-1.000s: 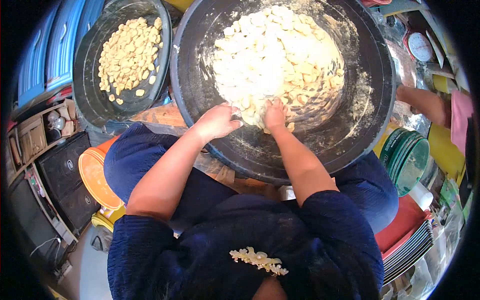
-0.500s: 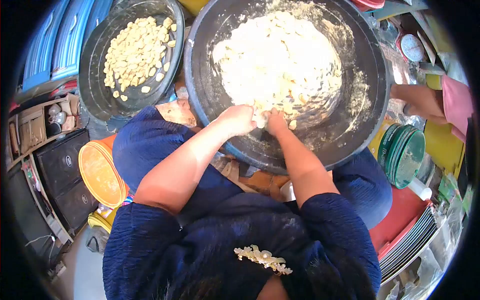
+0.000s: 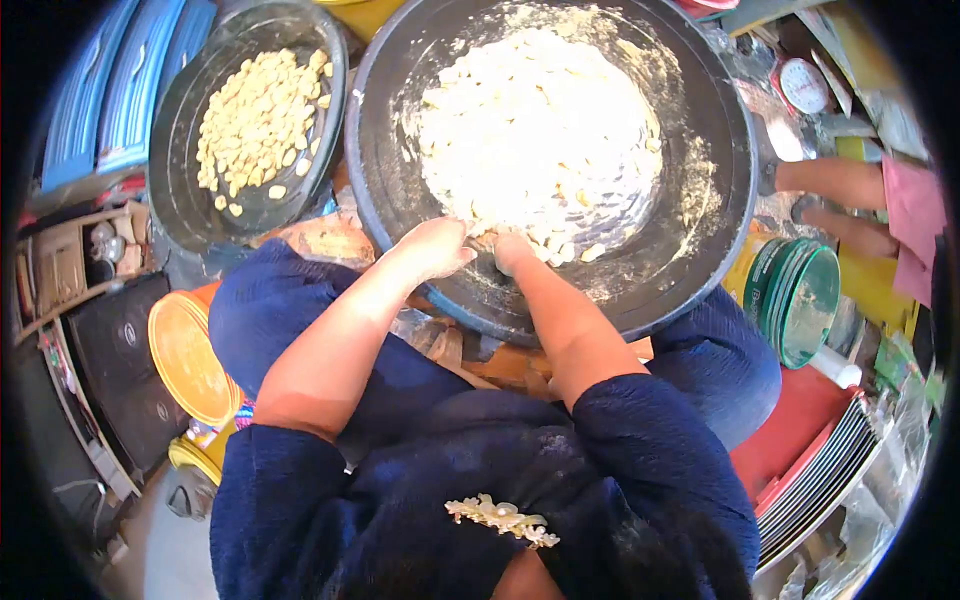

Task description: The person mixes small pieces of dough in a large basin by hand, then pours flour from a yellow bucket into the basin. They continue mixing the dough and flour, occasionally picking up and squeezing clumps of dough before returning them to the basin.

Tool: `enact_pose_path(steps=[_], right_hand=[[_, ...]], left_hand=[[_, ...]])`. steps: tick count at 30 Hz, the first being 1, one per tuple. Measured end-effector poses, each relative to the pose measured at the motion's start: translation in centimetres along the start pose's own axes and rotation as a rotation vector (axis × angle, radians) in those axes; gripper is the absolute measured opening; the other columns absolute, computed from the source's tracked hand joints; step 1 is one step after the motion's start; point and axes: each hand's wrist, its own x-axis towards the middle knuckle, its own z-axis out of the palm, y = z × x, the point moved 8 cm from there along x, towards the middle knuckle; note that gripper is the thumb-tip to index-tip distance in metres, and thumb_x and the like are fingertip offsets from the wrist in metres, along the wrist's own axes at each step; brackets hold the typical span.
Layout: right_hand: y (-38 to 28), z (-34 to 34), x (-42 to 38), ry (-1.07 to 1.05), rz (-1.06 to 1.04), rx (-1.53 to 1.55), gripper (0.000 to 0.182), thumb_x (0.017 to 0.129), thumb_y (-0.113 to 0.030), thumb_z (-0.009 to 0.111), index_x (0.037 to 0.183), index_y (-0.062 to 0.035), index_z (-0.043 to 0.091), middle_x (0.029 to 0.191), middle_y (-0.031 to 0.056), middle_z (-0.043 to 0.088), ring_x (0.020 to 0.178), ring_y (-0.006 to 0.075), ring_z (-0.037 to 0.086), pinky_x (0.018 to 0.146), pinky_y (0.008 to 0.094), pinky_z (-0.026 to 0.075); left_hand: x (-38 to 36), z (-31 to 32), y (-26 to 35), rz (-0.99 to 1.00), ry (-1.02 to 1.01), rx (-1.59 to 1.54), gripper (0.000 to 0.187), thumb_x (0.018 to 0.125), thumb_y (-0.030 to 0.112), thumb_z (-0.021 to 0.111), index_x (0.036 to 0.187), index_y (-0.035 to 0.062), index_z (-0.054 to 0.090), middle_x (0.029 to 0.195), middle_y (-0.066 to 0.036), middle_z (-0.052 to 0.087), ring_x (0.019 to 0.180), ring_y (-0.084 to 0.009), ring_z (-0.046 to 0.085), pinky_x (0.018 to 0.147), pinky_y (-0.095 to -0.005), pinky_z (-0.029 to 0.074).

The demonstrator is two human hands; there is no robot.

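A wide black basin (image 3: 715,235) stands in front of me, between my knees. It holds a heap of pale, flour-dusted pieces (image 3: 540,140), washed out by glare. My left hand (image 3: 437,248) is over the near edge of the heap, thumb and fingers slightly parted, with no piece visible between them. Just to its right, my right hand (image 3: 514,252) touches the heap's near edge, its fingertips hidden among the pieces. A narrow gap separates the two hands.
A smaller dark basin (image 3: 175,190) with tan pieces (image 3: 258,118) is at the left. Nearby are an orange bucket (image 3: 190,355), green tubs (image 3: 810,305), a dial scale (image 3: 803,86) and stacked trays (image 3: 825,480). Another person's legs (image 3: 830,178) are at right.
My hands, earlier together around a small whitish piece, are now apart. The right hand has moved left to the heap's near edge. The whole view has shifted slightly.
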Motion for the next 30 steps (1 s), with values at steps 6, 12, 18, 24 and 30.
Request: enact_pose_path(steps=[6, 12, 18, 24, 30], right_hand=[[2.7, -6.4, -1.9, -0.149, 0.238, 1.828, 0.031, 0.078, -0.008, 0.061, 0.108, 0.0006, 0.058, 0.106, 0.0142, 0.060, 0.091, 0.0231, 0.061, 0.075, 0.0369, 0.053], [-2.0, -17.4, -1.4, -0.084, -0.115, 2.035, 0.036, 0.080, -0.007, 0.060, 0.115, -0.0020, 0.053, 0.105, 0.0107, 0.061, 0.090, 0.0205, 0.061, 0.076, 0.0344, 0.053], [-2.8, -19.0, -0.3, 0.171, -0.167, 1.740, 0.033, 0.081, -0.009, 0.061, 0.113, -0.0035, 0.055, 0.101, 0.0095, 0.061, 0.088, 0.0187, 0.061, 0.071, 0.0329, 0.053], [-5.8, -21.0, -1.5, 0.036, -0.070, 1.630, 0.031, 0.078, -0.006, 0.062, 0.109, -0.0033, 0.057, 0.095, 0.0071, 0.062, 0.082, 0.0154, 0.060, 0.068, 0.0312, 0.052], [0.9, -20.9, 0.0, 0.282, 0.048, 0.895, 0.037, 0.072, -0.006, 0.062, 0.108, 0.0002, 0.058, 0.091, 0.0112, 0.064, 0.077, 0.0204, 0.061, 0.068, 0.0335, 0.051]], left_hand=[[0.5, -1.7, 0.3, 0.051, 0.209, -0.364, 0.040, 0.080, 0.008, 0.059, 0.118, -0.0003, 0.051, 0.106, -0.020, 0.060, 0.101, -0.0284, 0.057, 0.089, -0.0356, 0.043], [0.0, -4.4, 1.3, 0.067, 0.370, -1.093, 0.036, 0.082, -0.005, 0.054, 0.117, 0.0022, 0.052, 0.110, -0.009, 0.057, 0.095, -0.0159, 0.056, 0.078, -0.0253, 0.048], [-0.8, -6.2, -0.8, 0.214, 0.806, -0.847, 0.030, 0.078, -0.002, 0.061, 0.107, 0.0005, 0.054, 0.093, -0.005, 0.060, 0.081, -0.0122, 0.059, 0.068, -0.0252, 0.050], [-3.1, -8.6, -0.3, 0.066, 0.748, -0.559, 0.023, 0.074, 0.002, 0.066, 0.096, 0.0021, 0.059, 0.082, -0.007, 0.060, 0.082, -0.0126, 0.058, 0.072, -0.0271, 0.048], [-1.9, -5.8, -0.7, 0.041, 0.306, -0.470, 0.036, 0.069, 0.011, 0.069, 0.103, 0.0021, 0.059, 0.098, -0.014, 0.060, 0.094, -0.0262, 0.059, 0.085, -0.0331, 0.045]])
